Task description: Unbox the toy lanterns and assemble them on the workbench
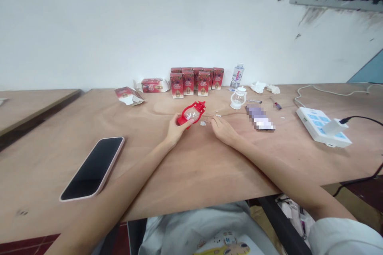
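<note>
My left hand [175, 130] is wrapped around the base of a small red lantern [191, 114] with a clear globe, which tilts with its top toward the right. To its right, my right hand [224, 130] rests low over the table with its fingers pinched together; whatever they hold is too small to make out. Between the two hands lies a small whitish piece [203, 123] on the wood. Another small white bit [218, 115] sits just beyond my right fingertips. A white lantern [238, 98] stands upright farther back on the right.
Several red boxes [188, 82] stand by the wall, with opened boxes [155, 85] to their left. A bottle [237, 76], crumpled tissue [257, 87], a screwdriver [277, 104], a pixelated phone [259, 118] and a power strip [321, 126] are rightward. A pink-edged phone [93, 168] lies at left.
</note>
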Demonstrator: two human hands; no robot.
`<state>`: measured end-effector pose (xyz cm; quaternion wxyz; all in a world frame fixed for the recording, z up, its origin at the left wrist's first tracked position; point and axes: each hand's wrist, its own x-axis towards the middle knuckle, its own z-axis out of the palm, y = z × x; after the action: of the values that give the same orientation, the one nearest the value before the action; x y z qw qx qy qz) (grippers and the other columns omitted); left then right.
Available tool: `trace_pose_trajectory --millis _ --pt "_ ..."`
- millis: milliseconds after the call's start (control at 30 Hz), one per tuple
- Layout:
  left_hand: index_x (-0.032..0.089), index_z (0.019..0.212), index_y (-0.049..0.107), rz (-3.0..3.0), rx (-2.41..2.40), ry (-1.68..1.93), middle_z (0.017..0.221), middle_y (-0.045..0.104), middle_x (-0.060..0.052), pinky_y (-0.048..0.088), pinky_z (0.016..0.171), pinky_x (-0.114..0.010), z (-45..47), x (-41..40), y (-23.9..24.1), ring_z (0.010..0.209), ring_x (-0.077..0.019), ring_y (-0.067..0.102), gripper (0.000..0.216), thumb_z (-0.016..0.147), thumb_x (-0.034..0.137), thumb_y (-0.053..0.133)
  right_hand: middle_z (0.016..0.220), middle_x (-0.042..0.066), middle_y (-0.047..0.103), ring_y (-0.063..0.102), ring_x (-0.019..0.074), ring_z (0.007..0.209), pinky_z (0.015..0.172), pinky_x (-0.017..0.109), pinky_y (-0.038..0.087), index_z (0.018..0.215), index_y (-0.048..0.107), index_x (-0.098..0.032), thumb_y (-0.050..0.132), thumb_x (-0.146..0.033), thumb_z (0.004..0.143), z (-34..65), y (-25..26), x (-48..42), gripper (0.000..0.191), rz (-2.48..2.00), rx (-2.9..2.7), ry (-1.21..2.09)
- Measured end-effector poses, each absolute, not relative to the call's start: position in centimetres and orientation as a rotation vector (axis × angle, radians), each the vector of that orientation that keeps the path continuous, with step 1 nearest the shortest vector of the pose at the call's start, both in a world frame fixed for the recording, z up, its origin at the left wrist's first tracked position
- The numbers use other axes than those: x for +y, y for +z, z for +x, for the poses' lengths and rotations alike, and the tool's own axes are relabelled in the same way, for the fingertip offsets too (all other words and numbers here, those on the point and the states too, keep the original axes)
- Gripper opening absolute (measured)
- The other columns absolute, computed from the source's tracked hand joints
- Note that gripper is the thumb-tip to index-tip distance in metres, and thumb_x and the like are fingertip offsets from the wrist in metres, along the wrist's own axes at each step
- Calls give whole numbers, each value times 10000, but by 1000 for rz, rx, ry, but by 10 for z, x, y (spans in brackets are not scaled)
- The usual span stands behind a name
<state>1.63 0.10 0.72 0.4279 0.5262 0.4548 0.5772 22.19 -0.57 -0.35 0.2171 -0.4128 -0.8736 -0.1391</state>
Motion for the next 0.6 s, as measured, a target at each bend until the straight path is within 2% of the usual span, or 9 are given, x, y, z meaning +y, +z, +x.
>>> trace_pose_trajectory --millis 133,233,333,467,600 --pt "171 777 561 1234 1122 1495 747 616 7 438 676 -249 14 5 4 704 -147 567 384 564 417 765 1134 215 547 532 271 1098 900 400 465 1278 442 -41 252 -91 889 220 -8 -8 435 -1189 -2207 -223" --pt "162 812 569 1191 1058 1490 774 623 -5 442 665 -255 13 6 4 678 -143 577 396 584 429 753 1014 160 556 578 227 916 814 363 496 1253 448 -73 346 -121 840 221 -9 -7 428 -1189 -1995 -55" --pt "156 821 565 1187 1029 1476 758 614 -3 436 642 -256 13 5 5 622 -129 571 402 594 434 746 864 58 523 547 162 734 720 319 495 1156 482 -143 428 -148 780 222 -11 -5 380 -1148 -1748 200" --pt "154 789 548 1189 1061 1465 724 597 7 433 636 -255 13 3 6 607 -123 560 409 572 433 754 779 -24 463 513 115 668 630 257 458 1075 455 -205 493 -166 708 223 -15 2 371 -1061 -1427 557" --pt "160 781 550 1223 1138 1597 734 595 13 429 660 -249 -5 -4 25 655 -124 555 410 539 411 767 704 -67 428 475 89 568 567 239 421 1021 456 -223 499 -173 671 227 -16 7 356 -1050 -1250 687"
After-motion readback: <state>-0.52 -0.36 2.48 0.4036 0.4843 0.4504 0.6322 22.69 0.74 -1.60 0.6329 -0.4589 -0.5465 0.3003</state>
